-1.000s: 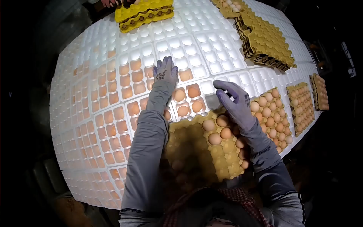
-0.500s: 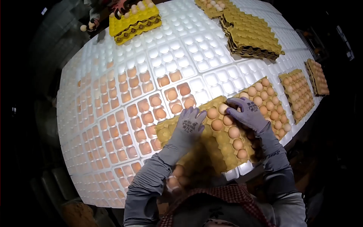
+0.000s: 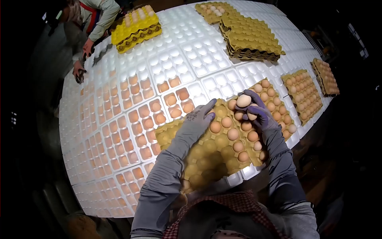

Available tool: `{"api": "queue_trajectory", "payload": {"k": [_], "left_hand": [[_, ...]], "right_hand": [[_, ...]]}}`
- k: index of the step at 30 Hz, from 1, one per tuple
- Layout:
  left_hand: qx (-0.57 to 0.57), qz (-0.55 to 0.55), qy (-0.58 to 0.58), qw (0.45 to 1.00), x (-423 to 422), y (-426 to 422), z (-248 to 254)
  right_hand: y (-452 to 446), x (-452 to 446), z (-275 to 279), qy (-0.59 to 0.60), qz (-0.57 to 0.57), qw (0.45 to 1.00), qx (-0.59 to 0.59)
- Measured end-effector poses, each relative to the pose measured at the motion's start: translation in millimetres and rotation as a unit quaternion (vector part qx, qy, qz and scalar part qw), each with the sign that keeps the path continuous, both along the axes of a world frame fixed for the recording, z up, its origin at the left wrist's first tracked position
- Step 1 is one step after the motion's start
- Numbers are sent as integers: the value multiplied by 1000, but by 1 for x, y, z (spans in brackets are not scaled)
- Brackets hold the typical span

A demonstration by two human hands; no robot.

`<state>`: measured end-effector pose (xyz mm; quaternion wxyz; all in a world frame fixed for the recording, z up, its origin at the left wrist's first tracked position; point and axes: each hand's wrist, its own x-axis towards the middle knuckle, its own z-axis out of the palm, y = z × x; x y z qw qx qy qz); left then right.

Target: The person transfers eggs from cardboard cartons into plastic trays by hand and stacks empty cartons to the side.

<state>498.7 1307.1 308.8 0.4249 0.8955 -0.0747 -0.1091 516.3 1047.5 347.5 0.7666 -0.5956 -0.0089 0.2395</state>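
Note:
Both my hands wear grey-purple gloves. My left hand [image 3: 202, 115] is over a pulp egg tray [image 3: 199, 159], thumb and fingers around an egg [image 3: 211, 113] that shows only in part. My right hand [image 3: 259, 112] grips a pale egg [image 3: 243, 100] at its fingertips, with a second egg [image 3: 252, 113] by the thumb and palm. That hand is above the edge where a fuller tray of brown eggs [image 3: 271, 106] meets the first tray. A row of eggs [image 3: 232, 134] sits in the first tray, whose near cells hold no eggs.
White moulded trays [image 3: 215, 59] cover the table, many on the left holding eggs [image 3: 148, 124]. Stacked pulp trays [image 3: 250, 36] and a yellow tray stack [image 3: 137, 34] stand farther back. Filled trays [image 3: 302, 95] are at right. Another person's hands [image 3: 81, 63] reach in at far left.
My right hand has lifted with eggs in it from the tray. My left hand has shifted right and curled its fingers. The other person's hands have moved from the yellow trays to the table's left edge.

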Motion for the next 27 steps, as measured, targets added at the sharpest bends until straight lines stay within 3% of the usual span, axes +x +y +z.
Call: {"api": "queue_trajectory", "payload": {"k": [1,2,3,5,6,7,9,10,11,13,14,15,17,18,21,24,25,26,27], "left_hand": [[-107,10,5,994,-5,5,6],[33,19,-101,994,-14,4,-7],[36,16,-98,994,-18,-1,0],[259,-66,-151,952,-34,-17,13],[310,-94,-168,931,-38,-26,3],[318,-82,-171,929,-38,-29,-5],[236,-79,-163,955,-34,-22,-17],[239,-69,-166,954,-38,-12,-17],[158,-5,-158,975,-38,-1,-17],[53,116,-189,974,-17,32,-17],[74,167,-215,959,0,52,-18],[95,214,-241,942,24,72,-19],[172,271,-246,915,73,108,-29],[173,276,-256,910,91,121,-34],[223,247,-145,932,134,148,-54],[146,277,-218,924,166,163,-67],[115,268,-252,923,178,167,-71],[84,259,-283,920,186,168,-73],[194,211,-184,940,189,172,-66]], "right_hand": [[-12,9,-5,4,75,995,-62],[-3,15,-7,-181,137,946,-230],[11,16,-9,-349,188,835,-382],[40,3,-12,-449,246,611,-604],[50,1,-30,-497,251,519,-649],[55,2,-40,-475,280,480,-682],[57,16,-15,-465,339,509,-640],[56,26,3,-408,368,569,-612],[55,41,14,-378,366,649,-550],[69,70,12,-377,261,758,-464],[90,84,14,-394,205,783,-434],[117,100,12,-336,173,828,-413],[170,142,-28,-480,67,760,-433],[197,160,-43,-469,55,750,-463],[253,200,-78,-417,108,682,-591],[274,220,-89,-429,40,767,-476],[280,227,-88,-427,43,766,-479],[286,236,-84,-415,117,732,-528],[290,244,-83,-399,192,691,-571]]}}
